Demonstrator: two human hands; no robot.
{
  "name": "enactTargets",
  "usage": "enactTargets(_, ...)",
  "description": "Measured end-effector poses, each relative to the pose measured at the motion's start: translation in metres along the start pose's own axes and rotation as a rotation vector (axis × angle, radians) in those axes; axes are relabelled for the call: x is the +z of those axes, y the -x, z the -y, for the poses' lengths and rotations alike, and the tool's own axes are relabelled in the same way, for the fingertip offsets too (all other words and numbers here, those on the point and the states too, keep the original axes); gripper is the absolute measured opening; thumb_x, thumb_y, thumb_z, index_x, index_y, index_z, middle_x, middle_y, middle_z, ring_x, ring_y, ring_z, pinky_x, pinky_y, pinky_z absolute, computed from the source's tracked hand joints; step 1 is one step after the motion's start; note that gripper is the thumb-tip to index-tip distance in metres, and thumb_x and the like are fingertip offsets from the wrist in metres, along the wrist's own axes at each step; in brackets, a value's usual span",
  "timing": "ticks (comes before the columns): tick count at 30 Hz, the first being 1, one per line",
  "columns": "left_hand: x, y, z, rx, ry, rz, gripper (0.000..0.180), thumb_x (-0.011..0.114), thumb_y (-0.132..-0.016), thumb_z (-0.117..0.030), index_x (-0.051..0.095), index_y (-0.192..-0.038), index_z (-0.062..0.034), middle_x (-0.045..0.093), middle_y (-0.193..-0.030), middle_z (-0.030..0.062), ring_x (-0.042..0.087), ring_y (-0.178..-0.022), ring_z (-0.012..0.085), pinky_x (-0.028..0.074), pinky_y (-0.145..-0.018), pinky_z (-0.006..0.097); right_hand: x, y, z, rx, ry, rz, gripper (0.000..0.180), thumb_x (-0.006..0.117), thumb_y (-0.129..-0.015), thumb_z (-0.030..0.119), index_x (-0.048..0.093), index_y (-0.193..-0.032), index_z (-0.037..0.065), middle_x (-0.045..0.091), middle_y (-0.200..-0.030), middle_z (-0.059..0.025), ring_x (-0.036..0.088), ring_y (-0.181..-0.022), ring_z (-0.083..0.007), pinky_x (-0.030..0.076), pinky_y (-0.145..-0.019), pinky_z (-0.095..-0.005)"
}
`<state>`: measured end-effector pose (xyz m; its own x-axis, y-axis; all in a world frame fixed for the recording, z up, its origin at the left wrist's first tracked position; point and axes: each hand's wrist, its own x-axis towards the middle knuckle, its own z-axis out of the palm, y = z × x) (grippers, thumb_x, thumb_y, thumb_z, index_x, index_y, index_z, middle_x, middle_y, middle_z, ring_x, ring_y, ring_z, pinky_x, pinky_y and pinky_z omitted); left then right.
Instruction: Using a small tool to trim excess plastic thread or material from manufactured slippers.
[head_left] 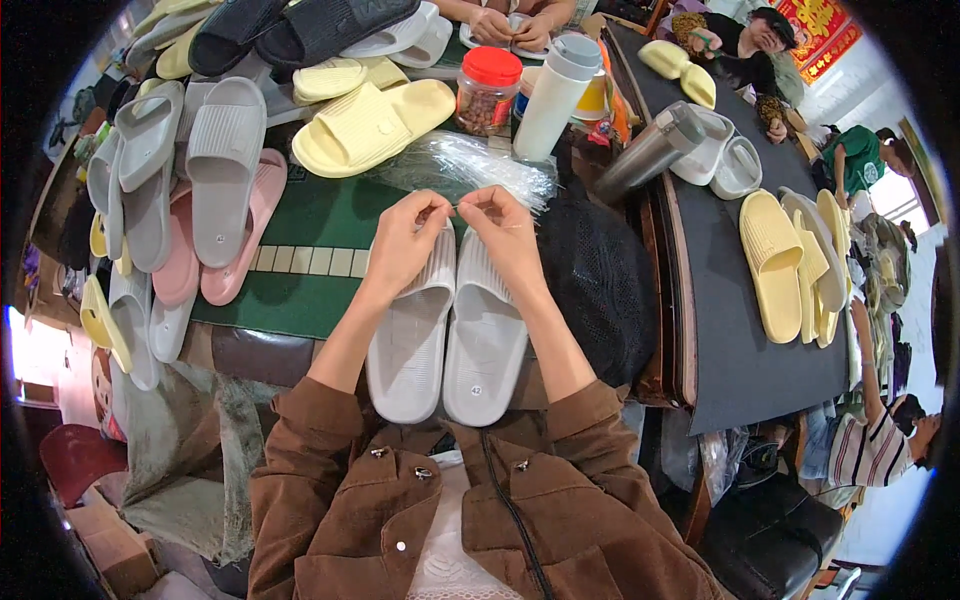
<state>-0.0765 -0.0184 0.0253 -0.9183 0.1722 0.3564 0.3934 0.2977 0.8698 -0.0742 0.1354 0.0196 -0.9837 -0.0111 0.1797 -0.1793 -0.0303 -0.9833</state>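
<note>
A pair of grey slide sandals [408, 345] stands side by side in front of me, with their toe ends pointing away. Above their straps my left hand [408, 240] and my right hand [505, 235] meet, thumb and fingertips pinched together. Between the fingertips is a thin strand, too fine to make out well. Just beyond my hands lies a heap of clear plastic strands [500, 168] on plastic film. A pale yellow slide sandal [372, 128] rests on the green mat [300, 215] to the far left of my hands.
Grey, pink, black and yellow sandals [225, 160] pile up at the left. A red-lidded jar [488, 92], a white bottle [553, 100] and a steel flask [650, 150] stand beyond. Black mesh cloth [597, 280] lies right. Across the table another person's hands [510, 30] work.
</note>
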Motion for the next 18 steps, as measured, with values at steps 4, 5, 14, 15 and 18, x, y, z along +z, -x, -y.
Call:
enactTargets(4, 0.0007, -0.0002, -0.0004, -0.005, -0.025, 0.021, 0.012, 0.056, -0.087, -0.007, 0.060, -0.090, 0.0043, 0.064, -0.083, 0.0121, 0.060, -0.074, 0.0196, 0.048, -0.070, 0.030, 0.0009, 0.0003, -0.0003, -0.021, -0.020, -0.014, 0.010, 0.062, -0.087, 0.009, 0.062, -0.092, 0.001, 0.063, -0.082, -0.0002, 0.052, -0.070, -0.0050, 0.043, -0.065, -0.0207)
enactTargets(5, 0.0007, -0.0003, 0.0006, -0.004, -0.025, 0.020, 0.012, 0.056, -0.087, -0.007, 0.060, -0.090, 0.0043, 0.064, -0.083, 0.0121, 0.060, -0.074, 0.0196, 0.048, -0.070, 0.030, 0.0012, 0.0001, -0.0002, -0.021, -0.020, -0.013, 0.010, 0.062, -0.087, 0.009, 0.062, -0.092, 0.001, 0.063, -0.082, -0.0002, 0.052, -0.070, -0.0050, 0.043, -0.065, -0.0207)
enactTargets(14, 0.0008, 0.0001, 0.0012, 0.014, 0.008, -0.131, 0.010, 0.056, -0.087, -0.005, 0.063, -0.089, 0.0024, 0.062, -0.084, 0.0117, 0.061, -0.078, 0.0212, 0.047, -0.074, 0.030, 0.0001, -0.0021, -0.0055, -0.002, -0.009, -0.019, 0.011, 0.063, -0.087, 0.009, 0.063, -0.094, 0.001, 0.063, -0.083, 0.0004, 0.052, -0.070, -0.0051, 0.043, -0.066, -0.0206)
enactTargets(15, 0.0004, -0.0001, 0.0007, 0.000, -0.001, -0.121, 0.010, 0.057, -0.086, -0.005, 0.063, -0.089, 0.0019, 0.061, -0.085, 0.0117, 0.061, -0.078, 0.0207, 0.047, -0.074, 0.029, -0.0005, -0.0020, -0.0056, 0.006, -0.010, -0.026, 0.011, 0.063, -0.087, 0.009, 0.063, -0.094, 0.001, 0.062, -0.083, 0.0005, 0.052, -0.071, -0.0049, 0.043, -0.065, -0.0204)
enactTargets(18, 0.0005, 0.0000, -0.0015, -0.011, -0.005, -0.118, 0.010, 0.059, -0.085, -0.006, 0.065, -0.090, 0.0006, 0.061, -0.087, 0.0114, 0.060, -0.081, 0.0212, 0.047, -0.076, 0.030, -0.0001, -0.0025, -0.0054, 0.001, -0.013, -0.040, 0.010, 0.063, -0.086, 0.009, 0.063, -0.094, 0.001, 0.062, -0.083, 0.0006, 0.052, -0.071, -0.0046, 0.043, -0.065, -0.0200)
